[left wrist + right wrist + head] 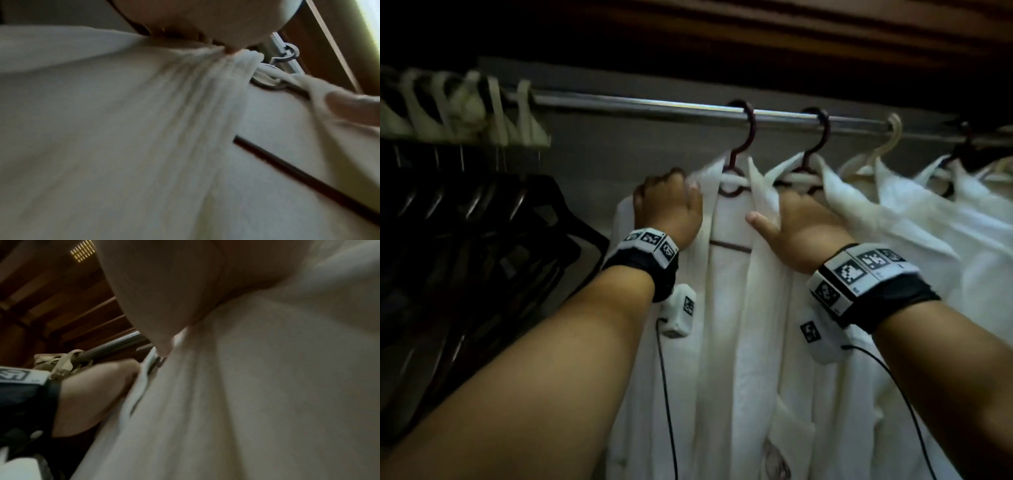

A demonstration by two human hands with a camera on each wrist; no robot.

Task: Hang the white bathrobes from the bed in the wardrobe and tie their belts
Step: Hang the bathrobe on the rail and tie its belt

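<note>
A white bathrobe (729,308) hangs on a dark red hanger (746,137) from the metal rail (654,106). My left hand (671,202) grips its left shoulder beside the collar, and the cloth (123,129) bunches under that hand (205,24). My right hand (791,222) holds the right lapel, thumb stretched across the front, fingers hidden behind the fold. The right thumb (353,108) lies on the collar near the hanger's crossbar (298,178). In the right wrist view the palm (164,288) presses on the robe (246,402). No belt is visible.
A second robe (859,212) hangs just right on another dark red hanger (820,137), with more white robes further right. Empty black hangers (482,222) and pale hangers (465,109) crowd the rail's left end. A gap separates them from the held robe.
</note>
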